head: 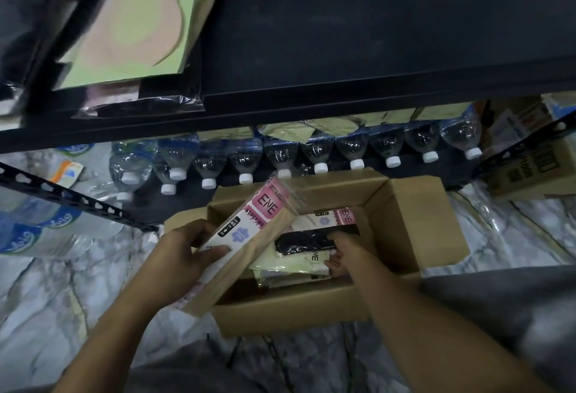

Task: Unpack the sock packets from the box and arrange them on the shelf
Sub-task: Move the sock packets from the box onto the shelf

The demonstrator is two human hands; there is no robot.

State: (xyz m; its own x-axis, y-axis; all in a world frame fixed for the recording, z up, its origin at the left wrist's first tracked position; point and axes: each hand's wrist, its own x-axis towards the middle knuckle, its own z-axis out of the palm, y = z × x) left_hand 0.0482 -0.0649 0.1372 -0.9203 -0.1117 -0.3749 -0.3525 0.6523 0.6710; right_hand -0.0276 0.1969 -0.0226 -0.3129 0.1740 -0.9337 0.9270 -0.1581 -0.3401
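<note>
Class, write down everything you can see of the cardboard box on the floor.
The cardboard box is plain brown and rectangular, its top open with the flaps folded outward. It sits upright on the marble-patterned floor, just in front of a row of water bottles. Sock packets lie inside. The right hand reaches in and grips a black packet; the left hand holds pink-labelled packets slanting over its left rim.

My count: 1 open brown cardboard box; 1, maybe 2, pink-labelled clear plastic sock packets in my left hand; 3+ boxed packets; ~12 white-capped clear plastic water bottles.
</note>
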